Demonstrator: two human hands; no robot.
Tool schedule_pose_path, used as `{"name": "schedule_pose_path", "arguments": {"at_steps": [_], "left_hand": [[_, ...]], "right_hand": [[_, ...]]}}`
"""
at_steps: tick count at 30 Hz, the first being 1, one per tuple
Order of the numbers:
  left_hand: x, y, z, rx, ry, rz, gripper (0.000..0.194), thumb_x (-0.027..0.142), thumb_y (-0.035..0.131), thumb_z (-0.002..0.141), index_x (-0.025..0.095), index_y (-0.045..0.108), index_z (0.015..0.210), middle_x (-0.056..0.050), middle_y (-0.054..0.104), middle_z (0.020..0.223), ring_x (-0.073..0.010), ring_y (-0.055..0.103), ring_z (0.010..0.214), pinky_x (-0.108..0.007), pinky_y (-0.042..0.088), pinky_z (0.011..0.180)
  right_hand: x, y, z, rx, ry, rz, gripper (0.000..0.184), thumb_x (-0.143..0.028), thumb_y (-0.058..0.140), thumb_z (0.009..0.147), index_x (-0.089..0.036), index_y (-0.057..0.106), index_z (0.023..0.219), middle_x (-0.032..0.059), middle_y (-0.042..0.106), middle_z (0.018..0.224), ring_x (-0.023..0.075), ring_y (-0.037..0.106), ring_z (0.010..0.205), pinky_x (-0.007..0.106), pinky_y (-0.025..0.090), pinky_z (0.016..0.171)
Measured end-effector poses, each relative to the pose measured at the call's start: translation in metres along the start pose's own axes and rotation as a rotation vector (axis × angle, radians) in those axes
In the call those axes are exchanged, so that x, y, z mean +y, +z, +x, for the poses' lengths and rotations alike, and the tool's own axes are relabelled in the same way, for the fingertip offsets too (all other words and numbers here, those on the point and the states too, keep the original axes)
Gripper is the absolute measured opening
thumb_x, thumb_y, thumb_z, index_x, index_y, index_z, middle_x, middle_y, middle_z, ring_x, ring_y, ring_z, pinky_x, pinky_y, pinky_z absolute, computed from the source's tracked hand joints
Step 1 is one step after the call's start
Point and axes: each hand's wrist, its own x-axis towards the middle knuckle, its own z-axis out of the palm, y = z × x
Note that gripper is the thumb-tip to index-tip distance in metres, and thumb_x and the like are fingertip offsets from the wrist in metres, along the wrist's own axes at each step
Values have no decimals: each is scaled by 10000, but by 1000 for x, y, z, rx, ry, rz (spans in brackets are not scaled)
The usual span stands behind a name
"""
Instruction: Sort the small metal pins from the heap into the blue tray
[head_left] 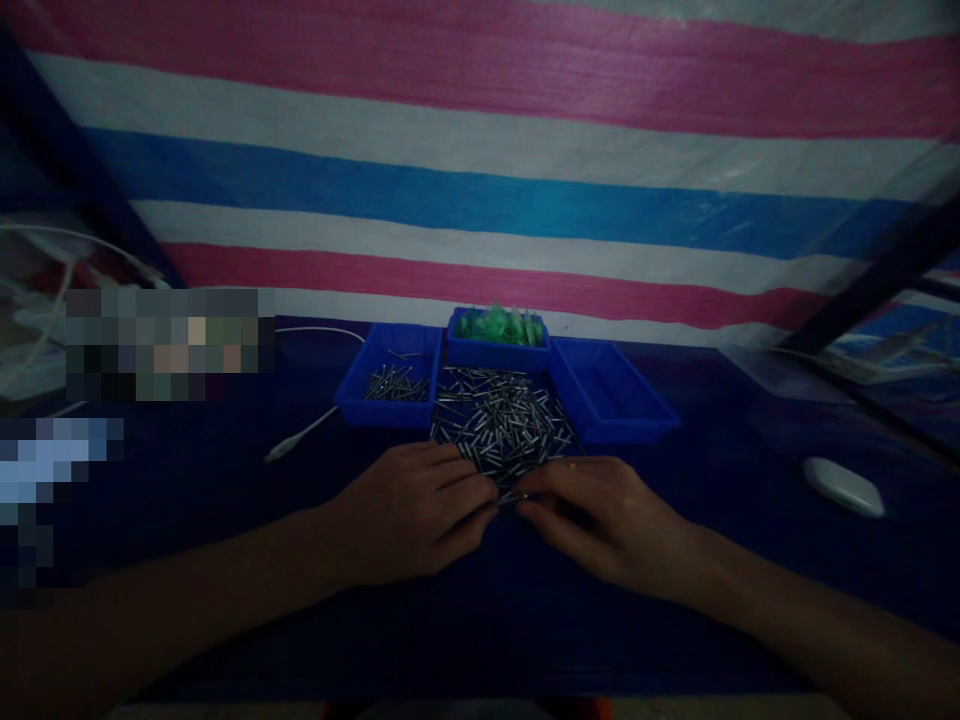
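Observation:
A loose pile of thin, shiny metal pins (517, 420) lies in front of me, some with a thicker section; they look like blind rivets. At the near edge of the pile my left hand (427, 510) is closed, thumb and fingertips pinched at one end of a metal pin (511, 498). My right hand (592, 510) pinches the other end, its thumb and index finger facing the left fingertips. Dim light blurs the detail between them. Beyond the left hand stands a blue bin (386, 415) with more pins in it.
Behind the pile, a small blue bin (499, 354) holds green translucent pieces (499, 325). Another blue bin (622, 415) stands at the right. A white rounded case (846, 487) lies far right, and a white cable (300, 436) left. Striped sheeting (480, 200) hangs behind.

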Motion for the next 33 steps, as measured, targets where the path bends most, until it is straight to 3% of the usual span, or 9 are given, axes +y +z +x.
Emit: {"name": "schedule_pose_path", "arguments": {"at_steps": [5,10,16,20,28,33], "left_hand": [[-1,0,0,-12,9,-44,121,206,444,876,148,548,852,-3,574,691,-132,516,636,-249,417,623],[-2,-3,1,67,0,-19,110,168,452,865,138,555,839,-9,593,706,-124,532,640,-244,429,624],[3,-5,2,139,104,96,110,182,475,863,145,571,825,1,615,671,-125,553,628,-245,445,610],[3,-5,1,136,114,101,113,181,483,860,146,579,812,7,619,665,-123,559,629,-240,450,608],[-3,-1,-1,14,-26,145,175,199,424,880,153,577,809,1,595,647,-135,545,590,-252,426,563],[-3,2,-2,-65,-58,56,184,217,394,895,160,565,857,2,598,673,-135,555,597,-251,417,563]], "right_hand": [[-1,-2,0,-4,5,40,146,-223,449,893,-134,559,930,-4,576,658,91,543,592,197,403,561],[2,-3,1,-69,46,-44,167,-239,420,905,-143,555,929,17,594,708,113,558,635,223,409,588],[5,5,-1,-201,-62,-196,208,-222,382,914,-140,558,838,25,567,687,118,519,607,237,389,576],[3,6,-1,-181,-78,-215,232,-230,365,922,-140,559,831,22,560,674,115,510,591,236,385,562],[7,1,-1,-49,20,-199,204,-259,407,915,-139,569,944,29,595,701,133,560,645,247,416,602],[3,-1,0,-60,-57,-67,179,-250,437,909,-135,559,972,27,609,738,119,565,661,230,430,613]]}}
